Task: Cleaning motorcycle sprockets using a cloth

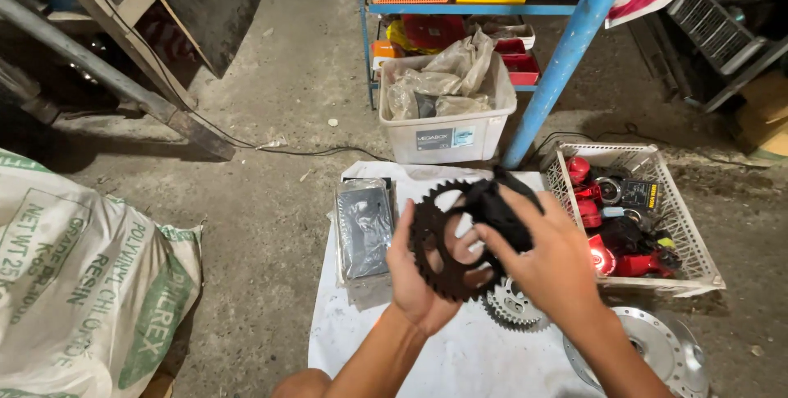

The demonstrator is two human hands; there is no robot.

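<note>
My left hand [417, 279] holds a dark, rusty toothed sprocket [437, 242] upright from below, over a white sheet [427, 349] on the floor. My right hand [548, 263] grips a black rag [499, 205] and presses it against the sprocket's upper right side. A second, silvery sprocket [513, 306] lies flat on the sheet just under my hands.
A flat packet in clear wrap [364, 230] lies left of my hands. A white mesh basket [685, 234] of red and black parts stands at right, a metal disc [661, 349] below it. A lidless plastic bin [447, 131], blue pole [566, 53], shelf rack behind; printed sack [74, 283] at left.
</note>
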